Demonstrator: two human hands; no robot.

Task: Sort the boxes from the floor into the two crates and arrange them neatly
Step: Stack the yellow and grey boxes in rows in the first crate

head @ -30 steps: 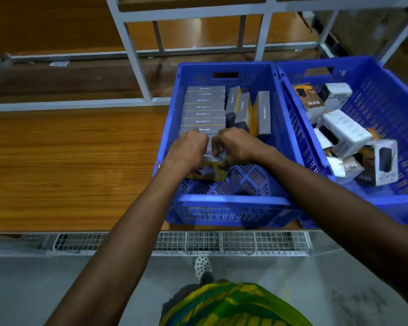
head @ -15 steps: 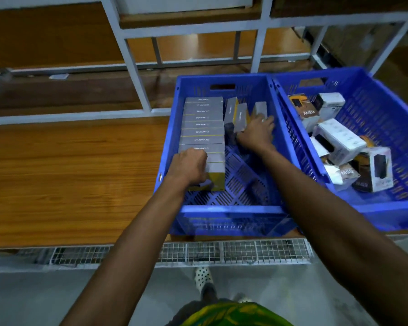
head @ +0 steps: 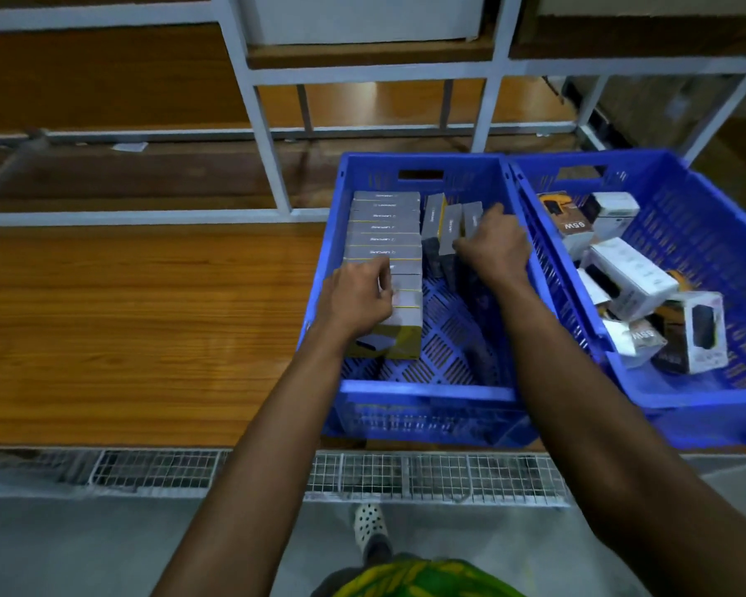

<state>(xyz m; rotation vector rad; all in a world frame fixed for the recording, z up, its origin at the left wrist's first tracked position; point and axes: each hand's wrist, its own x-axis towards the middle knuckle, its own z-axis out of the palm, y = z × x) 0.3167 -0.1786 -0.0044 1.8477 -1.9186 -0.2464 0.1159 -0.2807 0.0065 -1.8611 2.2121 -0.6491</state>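
— In the left blue slatted plastic crate (head: pixel 427 392), what is covered by the hands?

— The near end of the row of flat grey cardboard boxes (head: pixel 384 228) along its left wall is covered by the left hand (head: pixel 358 295). Its fingers are curled over the top edge of a box there; how many boxes are gripped cannot be told. The print on the far boxes is too blurred to be read.

— And the right hand (head: pixel 494 247)?

— It is closed on the three upright grey boxes (head: pixel 438 221) near the far wall, with the thumb raised behind the rightmost one and the fingers bent round its near face. The fingertips are partly hidden, and the boxes' lower parts are lost in shadow.

— What is held in the right blue plastic crate (head: pixel 707 407)?

— A loose jumble of white and black boxes (head: pixel 629 273), some tilted; "65W" is shown upside down on two. The crate's right side is cut off at the edge of view.

— And around the crates?

— Both are set touching on the brown wooden counter (head: pixel 147 316). A white metal frame (head: pixel 255 114) behind is cropped at the top. Below, a wire mesh strip (head: pixel 405 471) and one white perforated shoe (head: pixel 369 521) are seen.
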